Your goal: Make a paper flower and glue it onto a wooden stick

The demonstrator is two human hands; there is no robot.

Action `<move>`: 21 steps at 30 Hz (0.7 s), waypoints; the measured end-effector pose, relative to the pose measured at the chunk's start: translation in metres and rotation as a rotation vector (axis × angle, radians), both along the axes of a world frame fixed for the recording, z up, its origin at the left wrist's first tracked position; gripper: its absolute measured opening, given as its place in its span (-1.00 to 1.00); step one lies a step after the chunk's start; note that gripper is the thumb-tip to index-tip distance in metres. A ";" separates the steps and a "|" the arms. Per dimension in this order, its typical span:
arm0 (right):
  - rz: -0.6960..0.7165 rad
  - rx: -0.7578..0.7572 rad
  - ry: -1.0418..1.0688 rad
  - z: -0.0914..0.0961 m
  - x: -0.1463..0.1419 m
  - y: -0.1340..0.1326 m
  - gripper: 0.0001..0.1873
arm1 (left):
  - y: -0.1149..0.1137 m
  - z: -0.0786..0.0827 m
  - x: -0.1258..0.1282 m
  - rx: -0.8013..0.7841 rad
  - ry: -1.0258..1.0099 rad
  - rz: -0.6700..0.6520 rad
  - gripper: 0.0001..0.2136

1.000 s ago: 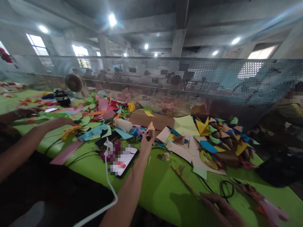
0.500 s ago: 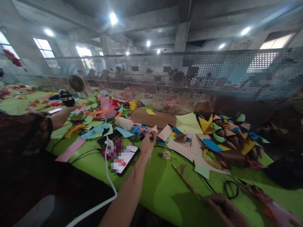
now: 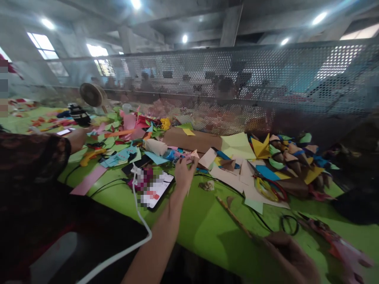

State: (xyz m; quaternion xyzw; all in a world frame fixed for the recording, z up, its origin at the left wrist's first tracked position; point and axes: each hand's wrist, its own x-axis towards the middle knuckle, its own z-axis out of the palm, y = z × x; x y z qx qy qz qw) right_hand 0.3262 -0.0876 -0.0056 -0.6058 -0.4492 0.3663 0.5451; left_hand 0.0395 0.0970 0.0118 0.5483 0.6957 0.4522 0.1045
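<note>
Over the green table [image 3: 204,232], folded paper [image 3: 194,154] pinched by left hand [image 3: 183,174] fingertips, right hand [image 3: 293,258] grip unclear

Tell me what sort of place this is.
Probably a shared paper-craft workroom in an industrial hall: the green table is strewn with coloured paper scraps and folded paper cones, the left hand pinches a folded piece, and people show behind a perforated metal screen.

No legible text anywhere; phone [image 3: 155,190] screen blurred out.
</note>
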 end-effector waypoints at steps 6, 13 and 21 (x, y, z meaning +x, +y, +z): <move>-0.042 0.008 -0.083 0.000 0.001 0.007 -0.68 | -0.008 0.009 0.005 0.138 -0.016 -0.001 -0.81; 0.124 0.105 -0.210 0.027 -0.017 0.027 -0.62 | -0.059 0.044 0.064 0.292 -0.482 -0.431 -0.79; 0.186 0.031 0.136 0.017 -0.071 0.022 -0.52 | -0.117 0.082 0.110 0.287 -0.377 -0.665 -0.76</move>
